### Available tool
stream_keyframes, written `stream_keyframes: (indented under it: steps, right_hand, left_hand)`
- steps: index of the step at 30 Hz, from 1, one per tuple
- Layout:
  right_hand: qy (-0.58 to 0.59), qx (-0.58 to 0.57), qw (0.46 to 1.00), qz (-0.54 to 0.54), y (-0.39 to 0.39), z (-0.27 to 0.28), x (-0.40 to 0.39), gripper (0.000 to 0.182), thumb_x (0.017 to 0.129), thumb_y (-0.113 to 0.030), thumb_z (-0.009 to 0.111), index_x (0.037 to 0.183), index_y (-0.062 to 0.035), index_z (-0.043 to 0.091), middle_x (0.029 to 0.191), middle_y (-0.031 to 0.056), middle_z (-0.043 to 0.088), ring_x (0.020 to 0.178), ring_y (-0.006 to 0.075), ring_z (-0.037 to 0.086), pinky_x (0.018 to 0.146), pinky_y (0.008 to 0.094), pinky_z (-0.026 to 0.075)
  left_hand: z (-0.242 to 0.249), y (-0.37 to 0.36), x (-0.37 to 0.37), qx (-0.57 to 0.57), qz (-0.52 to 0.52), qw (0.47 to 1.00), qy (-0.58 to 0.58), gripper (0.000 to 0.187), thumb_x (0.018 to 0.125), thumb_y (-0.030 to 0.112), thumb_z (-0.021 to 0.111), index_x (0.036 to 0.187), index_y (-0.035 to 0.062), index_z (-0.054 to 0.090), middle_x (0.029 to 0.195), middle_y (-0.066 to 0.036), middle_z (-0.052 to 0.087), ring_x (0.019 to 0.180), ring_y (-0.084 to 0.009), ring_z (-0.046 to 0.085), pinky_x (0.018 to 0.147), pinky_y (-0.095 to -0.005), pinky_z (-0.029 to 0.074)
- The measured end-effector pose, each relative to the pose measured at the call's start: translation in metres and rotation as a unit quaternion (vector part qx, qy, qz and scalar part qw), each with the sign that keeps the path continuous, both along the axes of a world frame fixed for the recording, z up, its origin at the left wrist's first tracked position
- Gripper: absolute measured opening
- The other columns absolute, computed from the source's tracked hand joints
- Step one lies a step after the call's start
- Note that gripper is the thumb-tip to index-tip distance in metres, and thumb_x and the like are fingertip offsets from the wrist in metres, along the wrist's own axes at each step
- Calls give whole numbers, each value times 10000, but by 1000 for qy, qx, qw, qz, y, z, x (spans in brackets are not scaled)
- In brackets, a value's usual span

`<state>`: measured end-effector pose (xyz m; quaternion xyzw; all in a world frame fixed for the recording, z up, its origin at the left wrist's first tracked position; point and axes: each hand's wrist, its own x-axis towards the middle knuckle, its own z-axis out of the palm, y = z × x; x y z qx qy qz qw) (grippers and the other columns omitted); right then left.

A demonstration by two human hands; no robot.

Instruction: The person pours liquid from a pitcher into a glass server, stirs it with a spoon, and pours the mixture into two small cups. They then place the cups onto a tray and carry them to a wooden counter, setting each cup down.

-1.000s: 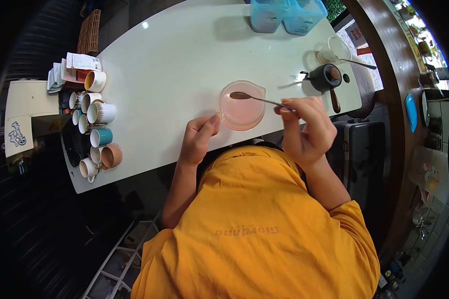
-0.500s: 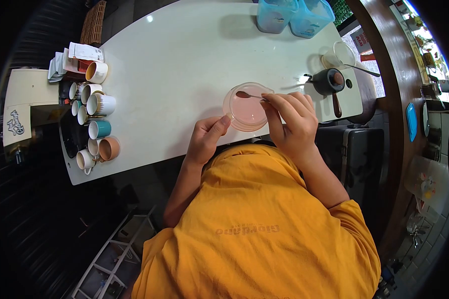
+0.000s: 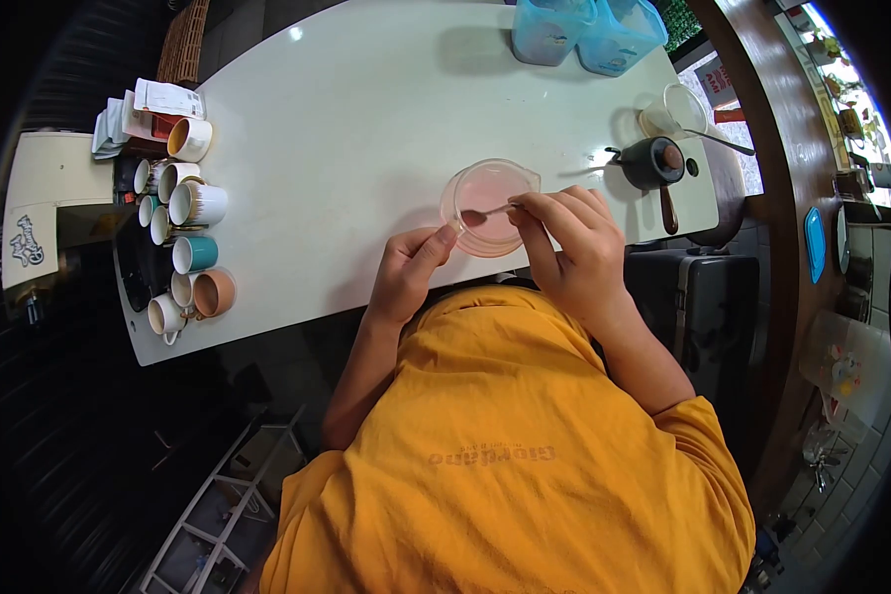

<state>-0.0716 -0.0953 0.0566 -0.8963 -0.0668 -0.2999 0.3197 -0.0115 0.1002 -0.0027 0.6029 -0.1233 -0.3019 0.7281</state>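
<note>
A clear jug (image 3: pixel 514 170) with a pouring lip and pink liquid inside is near the white table's front edge. My left hand (image 3: pixel 412 265) is closed around the jug's handle, thumb on top. My right hand (image 3: pixel 570 236) pinches the handle of a small metal spoon (image 3: pixel 476 216) between thumb and fingers. The spoon's bowl lies over the left part of the jug's opening, overlapping the pink liquid in this view.
Several mugs (image 3: pixel 198 203) line the table's left end beside stacked white packets (image 3: pixel 168 98). Two blue containers (image 3: pixel 621 40) stand at the back. To the right are a dark pot (image 3: pixel 652 161) with a wooden handle and a clear cup (image 3: pixel 674 111) with a long spoon.
The spoon's bowl has moved down, towards me, within the jug's opening, and my right hand has shifted slightly with it. My left hand keeps its hold on the jug.
</note>
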Motion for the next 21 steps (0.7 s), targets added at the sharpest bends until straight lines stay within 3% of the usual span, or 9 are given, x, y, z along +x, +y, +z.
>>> stream_keyframes:
  steps: [9,12,19,21]
  right_hand:
    - [53,-47,997,17,-11,18,6,125,808,-61,645,922,-40,598,722,74,581,698,254,555,686,351,441]
    - [40,-76,996,6,-11,19,7,132,804,-68,651,920,-41,594,752,75,586,721,249,560,695,350,443]
    - [-3,-88,996,5,-7,8,12,156,797,-57,652,945,-42,608,774,65,605,736,237,574,698,342,448]
    - [-15,-45,998,31,-3,6,13,158,798,-50,649,953,-41,618,772,66,612,726,240,576,693,345,450]
  left_hand:
    - [5,-1,-1,31,-12,999,-15,435,975,281,505,597,93,400,597,65,329,588,-58,263,558,-250,229]
    - [5,0,0,8,-13,1000,0,413,958,255,566,614,50,464,618,76,369,606,-36,300,539,-229,262]
    - [6,-3,-1,18,-13,1000,0,415,958,258,566,612,50,469,620,78,367,605,-36,299,538,-227,260]
    - [9,-4,-1,32,-7,999,0,432,972,277,514,589,105,412,593,70,327,585,-54,259,550,-248,220]
